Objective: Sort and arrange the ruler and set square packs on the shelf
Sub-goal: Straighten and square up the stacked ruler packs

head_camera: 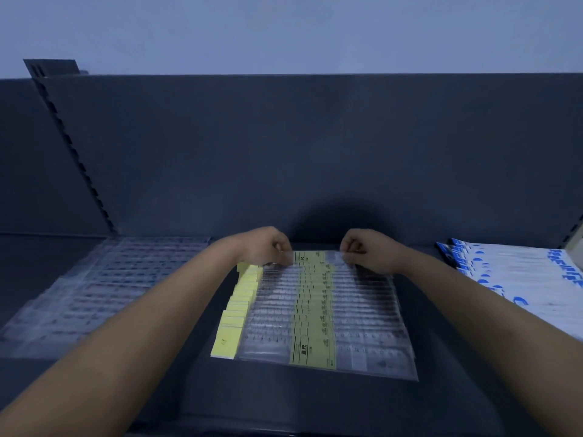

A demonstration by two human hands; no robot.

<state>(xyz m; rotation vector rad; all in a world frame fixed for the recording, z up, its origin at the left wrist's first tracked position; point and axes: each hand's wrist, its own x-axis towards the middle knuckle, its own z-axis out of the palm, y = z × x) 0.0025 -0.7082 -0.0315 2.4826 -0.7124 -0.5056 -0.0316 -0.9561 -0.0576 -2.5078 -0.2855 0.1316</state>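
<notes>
Left hand: the left hand [271, 247] was at the far end of the middle row, its grip clamped on the left part of the rearmost pack's [310, 257] top edge, fingers curled and pinching.
Right hand: the right hand [362, 250] mirrored it, its grip clamped on the right part of the same edge.
Task's thing: the ruler packs [315, 310], clear sleeves with yellow label strips, lay overlapped front to back in one row on the middle of the dark shelf [284, 402]; the pinched pack was the one nearest the back panel [315, 152].
Done so far: this row looked largely laid out, the labels forming a nearly straight yellow band, and yellow tabs [243, 298] stepped along its left side.
Left to do: by my judgement, the rear pack needed seating square with the rest; the tabs drifted leftward toward the front, so some straightening may have remained.
Neighbours: a row of clear packs [104, 288] with faint print lay to the left, apart from the middle row; white and blue packs [520, 279] lay to the right. What either held was too blurred to tell.
Fixtures: a slotted upright [72, 146] rose at the back left.
In the way: nothing lay across the row; the back panel stood close behind the hands, leaving little room to push further.
</notes>
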